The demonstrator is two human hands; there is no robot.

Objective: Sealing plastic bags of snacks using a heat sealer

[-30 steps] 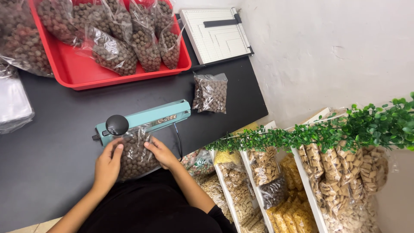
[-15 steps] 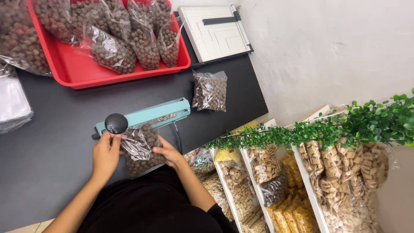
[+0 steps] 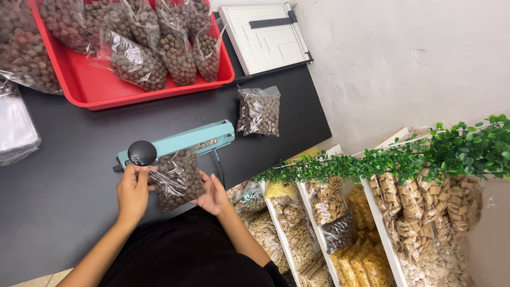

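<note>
Clear plastic bag of brown pellets [image 3: 177,179] sits at the tabletop's near edge, left hand [image 3: 133,192] and right hand [image 3: 213,192] clamped on it, mouth at the teal bar sealer [image 3: 180,142]; sealing looks pending. One finished-looking bag [image 3: 259,111] lies near the right edge.

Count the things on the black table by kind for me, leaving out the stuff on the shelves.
Bags of brown pellets off the tray: 3 (held bag, sealed bag, big bag)
Bags on the red tray: about 6
Red trays: 1
Teal heat sealers: 1
Paper cutters: 1
Total: about 12
</note>
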